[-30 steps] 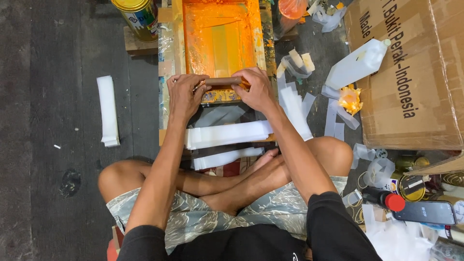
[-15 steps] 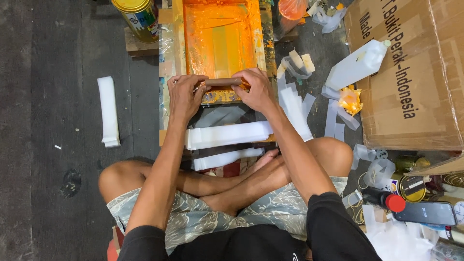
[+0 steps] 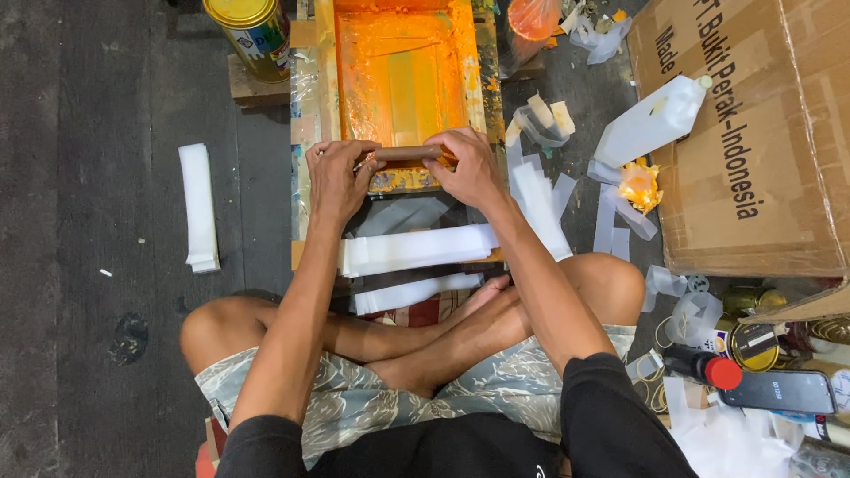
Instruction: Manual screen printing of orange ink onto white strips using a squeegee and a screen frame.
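Holding: both hands grip a brown wooden squeegee
Left hand: closed on its left end
Right hand: closed on its right end
Squeegee spot: near edge of the orange screen frame
Below: white strips

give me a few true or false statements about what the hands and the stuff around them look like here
1. Both hands grip one brown wooden squeegee handle. True: left hand and right hand each clasp an end.
2. The ink on the screen frame is blue. False: it is orange.
3. A stack of white strips lies between the frame and the crossed legs. True.
4. The yellow-lidded tin stands to the right of the frame. False: it stands to its left.
5. The cardboard box is on the person's right. True.
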